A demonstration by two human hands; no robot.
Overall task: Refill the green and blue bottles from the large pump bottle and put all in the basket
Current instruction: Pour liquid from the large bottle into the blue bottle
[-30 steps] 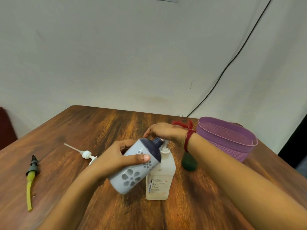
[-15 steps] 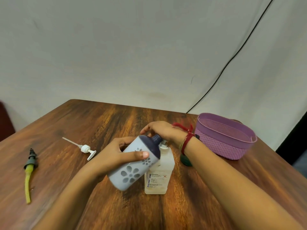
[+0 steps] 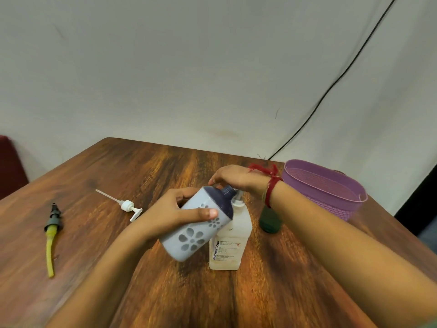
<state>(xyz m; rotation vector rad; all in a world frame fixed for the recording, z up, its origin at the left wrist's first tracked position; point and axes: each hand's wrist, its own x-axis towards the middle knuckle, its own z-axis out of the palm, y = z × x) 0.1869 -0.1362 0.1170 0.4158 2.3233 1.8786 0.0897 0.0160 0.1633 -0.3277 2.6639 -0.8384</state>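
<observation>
Mid-refill of the blue bottle (image 3: 196,230), at desk centre; holding it tilted in left hand (image 3: 170,216), fingers wrapped round, neck under the large pump bottle (image 3: 233,245) spout; covering the pump head with right hand (image 3: 236,178) (fingers arched, hold hidden); next, probably pressing down firmly, keeping neck aligned.

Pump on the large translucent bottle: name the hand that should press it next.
Right. The right hand sits over the pump of the large translucent bottle; the left hand grips the tilted blue flowered bottle.
</observation>
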